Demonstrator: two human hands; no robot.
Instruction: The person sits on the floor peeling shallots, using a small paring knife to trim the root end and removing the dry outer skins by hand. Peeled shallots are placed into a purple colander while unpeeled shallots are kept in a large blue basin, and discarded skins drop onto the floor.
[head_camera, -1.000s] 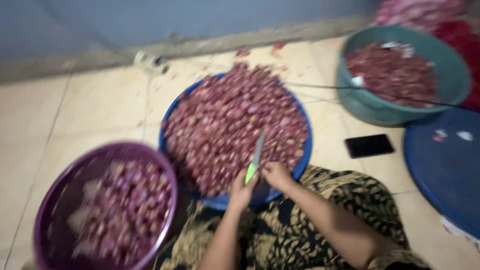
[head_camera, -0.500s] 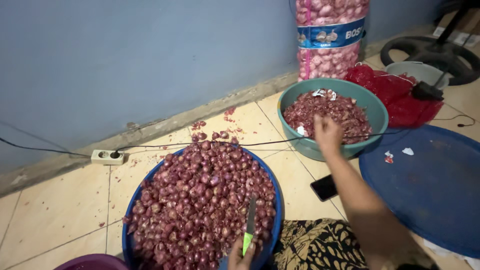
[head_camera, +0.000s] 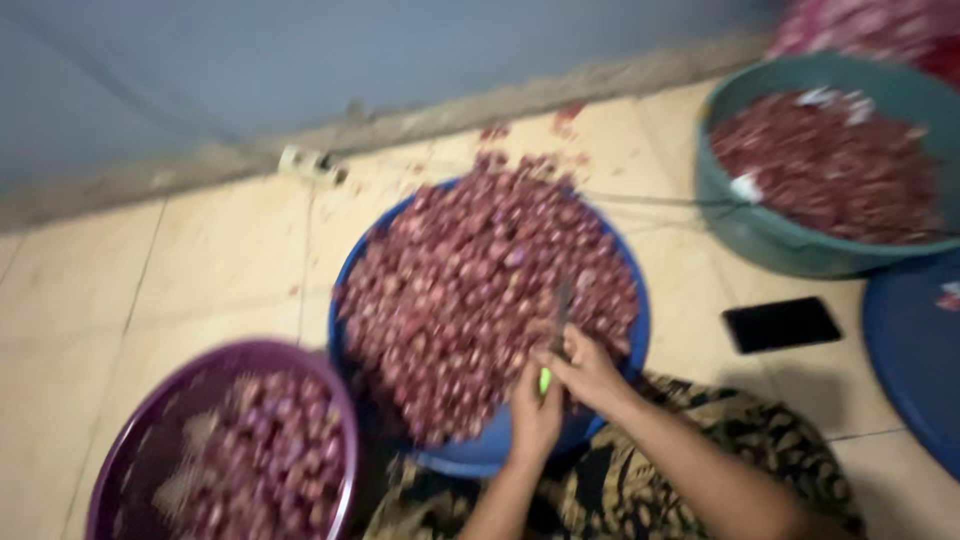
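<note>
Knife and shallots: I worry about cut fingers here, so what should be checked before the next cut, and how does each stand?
1. Knife held by the left hand: ok.
2. Right hand close by the blade: ok.
3. Fingers off the edge: cannot tell, blurred.
4. Blue basin of shallots within reach: ok.
5. Purple basin nearby: ok.
6. Phone apart from the basins: ok.

Dark rectangular phone (head_camera: 781, 324), blank black screen, on floor tiles

A purple basin (head_camera: 120, 470) of shallots sits at the floor's near-left; a teal basin (head_camera: 760, 235) far-right, a black phone (head_camera: 782, 324) beside it.
</note>
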